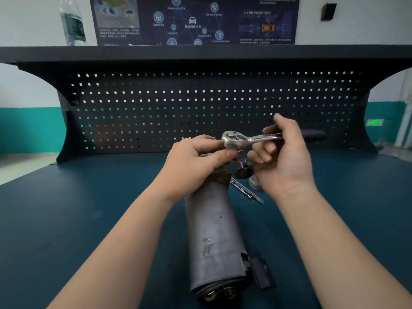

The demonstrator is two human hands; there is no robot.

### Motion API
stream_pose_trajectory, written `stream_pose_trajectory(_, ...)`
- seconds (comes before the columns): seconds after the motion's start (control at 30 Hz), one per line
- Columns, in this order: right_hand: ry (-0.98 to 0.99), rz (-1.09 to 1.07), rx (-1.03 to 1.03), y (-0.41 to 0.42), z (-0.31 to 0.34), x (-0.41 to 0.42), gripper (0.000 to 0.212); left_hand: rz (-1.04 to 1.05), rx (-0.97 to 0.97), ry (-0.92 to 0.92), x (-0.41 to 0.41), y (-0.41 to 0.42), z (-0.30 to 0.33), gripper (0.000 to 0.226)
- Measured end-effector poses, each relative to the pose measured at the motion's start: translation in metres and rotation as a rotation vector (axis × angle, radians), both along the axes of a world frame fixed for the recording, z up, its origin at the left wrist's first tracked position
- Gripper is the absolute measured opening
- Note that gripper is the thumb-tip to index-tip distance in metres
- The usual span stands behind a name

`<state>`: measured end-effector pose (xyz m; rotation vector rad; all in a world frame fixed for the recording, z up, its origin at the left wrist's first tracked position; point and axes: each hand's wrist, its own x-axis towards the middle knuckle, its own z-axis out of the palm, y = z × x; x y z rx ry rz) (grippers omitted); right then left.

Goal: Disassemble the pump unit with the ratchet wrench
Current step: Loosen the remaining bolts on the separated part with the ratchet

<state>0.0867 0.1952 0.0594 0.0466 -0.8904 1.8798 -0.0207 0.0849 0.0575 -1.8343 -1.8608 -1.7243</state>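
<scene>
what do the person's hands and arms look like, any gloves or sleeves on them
Both are bare. The left hand and the right hand wear no gloves, and no rings show on the fingers. Both forearms are uncovered right to the picture's lower edge, with no sleeve, watch or wristband in view. Fingernails look short and unpainted. No markings or bandages show.

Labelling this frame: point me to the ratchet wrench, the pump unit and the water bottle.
ratchet wrench [231,138]: head view, on its round head.
pump unit [214,230]: head view, on the grey cylindrical body.
water bottle [72,21]: head view, on its label, top shelf.
</scene>
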Motion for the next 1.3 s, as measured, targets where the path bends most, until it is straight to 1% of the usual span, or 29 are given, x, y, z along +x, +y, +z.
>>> stream_pose_trajectory(0.03, -0.016, 0.127, -0.109, 0.005, 0.000, 0.000, 0.036, 0.010, 0.006, 0.000, 0.000, 0.001, -0.001, 0.022)
stream_pose_trajectory(0.07, -0.017, 0.197, -0.158, 0.008, -0.001, 0.000, 0.037, 0.021, 0.010, -0.001, 0.001, 0.002, -0.001, 0.023)
stream_pose_trajectory(0.1, -0.007, 0.214, -0.170, 0.009, -0.002, -0.001, 0.037, 0.032, 0.012, -0.002, 0.001, 0.004, -0.001, 0.025)
stream_pose_trajectory(0.17, 0.033, 0.136, -0.161, 0.006, -0.004, -0.003, 0.037, 0.041, 0.016, -0.019, 0.001, 0.006, -0.001, 0.031)
stream_pose_trajectory(0.23, 0.090, -0.065, -0.056, -0.001, -0.007, -0.003, 0.034, 0.037, 0.027, -0.035, 0.001, 0.007, -0.001, 0.031)
stream_pose_trajectory(0.27, 0.119, -0.209, 0.070, -0.006, -0.008, -0.002, 0.031, 0.040, 0.029, -0.036, 0.001, 0.008, -0.001, 0.030)
stream_pose_trajectory(0.3, 0.137, -0.385, 0.265, -0.012, -0.011, 0.000, 0.029, 0.044, 0.029, -0.034, 0.001, 0.008, -0.001, 0.026)
stream_pose_trajectory(0.33, 0.146, -0.566, 0.519, -0.018, -0.015, 0.000, 0.028, 0.046, 0.028, -0.024, 0.001, 0.008, -0.001, 0.021)
stream_pose_trajectory(0.37, 0.155, -0.703, 0.783, -0.024, -0.019, -0.001, 0.026, 0.043, 0.022, -0.014, 0.000, 0.008, -0.001, 0.014)
stream_pose_trajectory(0.4, 0.154, -0.787, 0.991, -0.028, -0.023, -0.003, 0.024, 0.032, 0.010, -0.004, -0.001, 0.007, 0.000, 0.013)
stream_pose_trajectory(0.43, 0.141, -0.834, 1.106, -0.030, -0.025, -0.005, 0.023, 0.013, -0.004, 0.001, -0.003, 0.006, 0.000, 0.015)
stream_pose_trajectory(0.47, 0.124, -0.840, 1.133, -0.032, -0.026, -0.007, 0.023, -0.007, -0.022, -0.001, -0.005, 0.004, 0.000, 0.016)
stream_pose_trajectory(0.5, 0.105, -0.805, 1.089, -0.032, -0.025, -0.007, 0.022, -0.025, -0.032, -0.006, -0.006, 0.002, 0.001, 0.015)
stream_pose_trajectory(0.57, 0.097, -0.639, 0.856, -0.029, -0.020, -0.004, 0.021, -0.051, -0.034, -0.028, -0.007, 0.001, 0.001, 0.014)
stream_pose_trajectory(0.6, 0.088, -0.558, 0.756, -0.027, -0.018, -0.002, 0.020, -0.056, -0.025, -0.041, -0.006, 0.000, 0.002, 0.021)
stream_pose_trajectory(0.63, 0.060, -0.498, 0.704, -0.024, -0.017, -0.001, 0.020, -0.053, -0.015, -0.048, -0.005, 0.001, 0.001, 0.027)
stream_pose_trajectory(0.7, 0.017, -0.374, 0.688, -0.023, -0.016, -0.005, 0.026, -0.031, 0.004, -0.046, -0.003, 0.001, 0.001, 0.029)
stream_pose_trajectory(0.73, 0.009, -0.314, 0.679, -0.024, -0.017, -0.008, 0.029, -0.020, 0.009, -0.046, -0.003, 0.000, 0.000, 0.026)
stream_pose_trajectory(0.8, 0.013, -0.199, 0.613, -0.026, -0.016, -0.011, 0.030, -0.010, 0.017, -0.057, -0.005, -0.002, -0.001, 0.014)
stream_pose_trajectory(0.83, 0.019, -0.127, 0.539, -0.025, -0.013, -0.010, 0.030, -0.009, 0.021, -0.067, -0.006, -0.003, -0.002, 0.009)
stream_pose_trajectory(0.87, 0.025, -0.046, 0.450, -0.022, -0.010, -0.009, 0.029, -0.007, 0.026, -0.082, -0.007, -0.004, -0.002, 0.009)
stream_pose_trajectory(0.97, 0.019, 0.132, 0.250, -0.016, -0.002, -0.004, 0.018, 0.002, 0.033, -0.106, -0.006, -0.004, -0.002, 0.014)
stream_pose_trajectory(1.0, 0.015, 0.167, 0.204, -0.015, -0.001, -0.003, 0.021, 0.003, 0.034, -0.112, -0.006, -0.004, -0.002, 0.015)
stream_pose_trajectory(1.07, 0.008, 0.205, 0.112, -0.014, 0.001, -0.003, 0.028, 0.010, 0.037, -0.122, -0.005, -0.004, -0.002, 0.017)
stream_pose_trajectory(1.13, -0.006, 0.184, 0.034, -0.012, 0.003, -0.003, 0.033, 0.024, 0.040, -0.128, -0.005, -0.002, -0.003, 0.024)
stream_pose_trajectory(1.2, -0.039, 0.116, -0.010, -0.011, 0.005, -0.003, 0.037, 0.040, 0.042, -0.127, -0.004, 0.000, -0.003, 0.025)
stream_pose_trajectory(1.3, -0.074, -0.069, 0.007, -0.007, 0.005, -0.001, 0.044, 0.059, 0.038, -0.079, -0.001, 0.004, -0.003, 0.025)
